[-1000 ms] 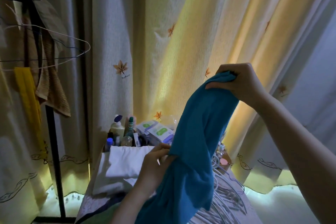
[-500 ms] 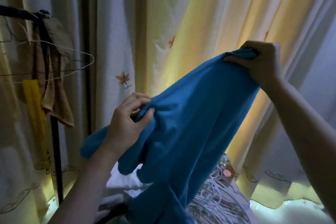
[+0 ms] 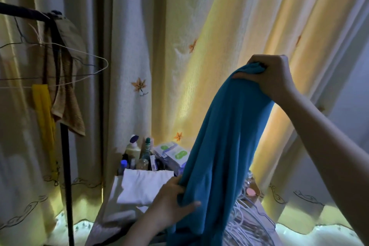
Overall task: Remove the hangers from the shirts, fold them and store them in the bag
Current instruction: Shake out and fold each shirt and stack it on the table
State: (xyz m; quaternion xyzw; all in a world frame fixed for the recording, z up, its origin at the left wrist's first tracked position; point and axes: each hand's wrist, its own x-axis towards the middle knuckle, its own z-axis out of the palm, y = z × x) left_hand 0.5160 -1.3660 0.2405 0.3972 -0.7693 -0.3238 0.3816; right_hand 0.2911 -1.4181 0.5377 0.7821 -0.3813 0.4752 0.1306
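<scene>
A blue shirt point(image 3: 225, 142) hangs lengthwise in front of me. My right hand point(image 3: 273, 78) grips its top end, bunched in the fist, high at the right. My left hand point(image 3: 171, 201) pinches the shirt's left edge lower down, thumb over the cloth. A folded white cloth point(image 3: 143, 187) lies on the table behind my left hand. A pile of white wire hangers point(image 3: 245, 219) lies on the table under the shirt, partly hidden by it. No bag is in view.
A dark clothes rack point(image 3: 65, 166) stands at the left with empty wire hangers point(image 3: 79, 66), a brown towel point(image 3: 67, 106) and a yellow cloth point(image 3: 44, 112). Bottles point(image 3: 135, 150) and small boxes point(image 3: 171, 154) crowd the table's far end. Curtains fill the background.
Half a second ago the shirt was spread wide between raised hands. My left hand has dropped low and inward, my right hand came down a little, and the shirt now hangs narrow and long.
</scene>
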